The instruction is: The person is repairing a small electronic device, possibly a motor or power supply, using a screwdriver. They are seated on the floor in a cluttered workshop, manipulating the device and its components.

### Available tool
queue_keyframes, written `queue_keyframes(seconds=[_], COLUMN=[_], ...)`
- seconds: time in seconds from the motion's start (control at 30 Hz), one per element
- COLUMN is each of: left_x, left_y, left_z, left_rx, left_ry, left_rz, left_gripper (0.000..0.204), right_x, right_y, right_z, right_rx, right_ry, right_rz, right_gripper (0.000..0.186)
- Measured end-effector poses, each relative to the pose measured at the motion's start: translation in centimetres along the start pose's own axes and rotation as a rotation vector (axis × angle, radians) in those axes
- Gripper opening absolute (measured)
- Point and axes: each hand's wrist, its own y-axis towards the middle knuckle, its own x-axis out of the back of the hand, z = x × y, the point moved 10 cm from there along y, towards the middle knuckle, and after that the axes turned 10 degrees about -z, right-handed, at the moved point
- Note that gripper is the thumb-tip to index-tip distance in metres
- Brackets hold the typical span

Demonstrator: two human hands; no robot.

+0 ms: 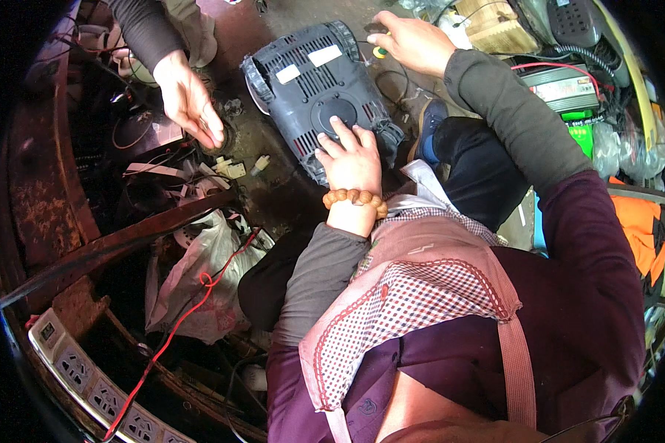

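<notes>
A black plastic appliance [314, 77] lies with its vented face up, showing slots, a round cover and two white labels; it looks like an induction cooker's underside. My left hand [353, 162], with a wooden bead bracelet at the wrist, rests on its near part, fingers spread flat by the round cover. Beyond the appliance's right far corner, my right hand [420, 44] is closed around a screwdriver [380, 52] whose handle shows yellow and green. The screwdriver's shaft and tip are hard to make out.
Another person's hand [188, 100] reaches in left of the appliance, above small pale connectors [233, 170]. A power strip [96, 384] with a red cord [177, 325] lies at lower left, near a plastic bag [199, 288]. A metal-cased device [565, 92] and clutter line the right.
</notes>
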Motion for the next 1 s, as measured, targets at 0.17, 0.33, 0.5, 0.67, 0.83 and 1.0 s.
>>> queue_keyframes(seconds=[0.17, 0.33, 0.5, 0.67, 0.83, 1.0], left_x=[-0.2, -0.2, -0.5, -0.4, -0.5, -0.5], left_y=[-0.1, 0.2, 0.0, 0.1, 0.0, 0.1], left_z=[-0.1, -0.1, 0.1, 0.0, 0.0, 0.0], left_rx=[-0.008, 0.003, 0.004, 0.001, -0.003, -0.001], left_ry=[-0.01, 0.042, 0.043, 0.03, 0.044, 0.033], left_rz=[0.006, 0.162, 0.153, 0.153, 0.161, 0.126], left_gripper=[0.044, 0.05, 0.049, 0.049, 0.049, 0.048], right_x=[0.1, -0.3, -0.4, 0.0, -0.6, 0.0], right_y=[-0.3, 0.2, 0.3, -0.1, 0.1, -0.2], right_z=[1.7, 0.1, 1.4, 0.6, 1.1, 0.4], right_rx=[0.275, 0.025, 0.098, 0.141, 0.062, 0.185], right_ry=[0.109, 0.061, 0.046, 0.188, 0.072, 0.193], right_rz=[-0.081, 0.017, 0.033, -0.067, 0.083, -0.111], right_gripper=[0.043, 0.044, 0.047, 0.043, 0.047, 0.047])
